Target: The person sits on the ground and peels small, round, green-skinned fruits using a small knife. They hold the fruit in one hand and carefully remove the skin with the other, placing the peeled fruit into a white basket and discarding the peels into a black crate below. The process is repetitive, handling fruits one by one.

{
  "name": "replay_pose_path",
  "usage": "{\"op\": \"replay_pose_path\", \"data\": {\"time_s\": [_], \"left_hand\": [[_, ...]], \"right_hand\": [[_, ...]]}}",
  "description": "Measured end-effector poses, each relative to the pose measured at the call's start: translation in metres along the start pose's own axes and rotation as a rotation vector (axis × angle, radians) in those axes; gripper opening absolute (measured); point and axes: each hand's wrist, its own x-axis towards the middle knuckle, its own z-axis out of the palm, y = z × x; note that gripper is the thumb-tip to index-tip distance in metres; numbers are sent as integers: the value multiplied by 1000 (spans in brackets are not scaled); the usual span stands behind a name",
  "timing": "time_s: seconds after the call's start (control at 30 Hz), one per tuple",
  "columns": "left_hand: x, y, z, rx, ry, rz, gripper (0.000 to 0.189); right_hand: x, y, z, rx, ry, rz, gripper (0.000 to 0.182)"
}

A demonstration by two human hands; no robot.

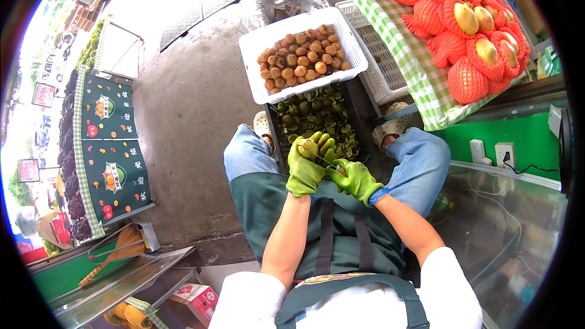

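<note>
Both my hands wear green work gloves and meet above my lap. In my left hand point(307, 171) is a round yellowish-green fruit point(307, 148), which looks like a walnut in a partly cut husk. My right hand point(357, 182) grips a small knife point(337, 169) by its handle, its thin blade reaching toward the left fingers. Whether the blade touches the fruit is hard to make out. Just beyond the hands, between my feet, green-husked nuts and husk pieces point(315, 109) fill a dark crate point(364, 105). A white plastic basket point(250, 66) of brown, husked walnuts point(300, 60) sits over its far end.
Behind the basket stands a bin lined with clear plastic point(256, 9). Another white crate point(388, 75) is at the right, beside a checked-cloth stand point(388, 18) with fruit in red foam nets point(466, 77). A glass case point(498, 224) flanks my right side; concrete floor point(192, 114) lies left.
</note>
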Motion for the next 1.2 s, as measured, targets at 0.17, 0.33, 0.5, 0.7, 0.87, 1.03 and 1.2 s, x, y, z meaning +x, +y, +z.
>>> {"op": "replay_pose_path", "data": {"time_s": [0.17,0.33,0.5,0.7,0.87,1.03,1.2], "left_hand": [[3,-1,-3,11,13,192,39],[7,0,-8,73,-2,200,51],[7,-3,-16,235,42,344,59],[-11,0,11,420,111,386,71],[-13,7,7,373,99,284,78],[-13,-1,6,216,45,138,77],[1,-4,0,215,104,186,74]], "right_hand": [[7,3,28,30,121,10,31],[4,-6,27,120,133,48,35],[-1,-22,22,269,64,127,36],[4,-26,23,167,99,62,34],[10,-11,17,-139,103,-128,33],[6,1,5,-349,141,-212,31],[22,17,24,-287,252,-223,31]]}}
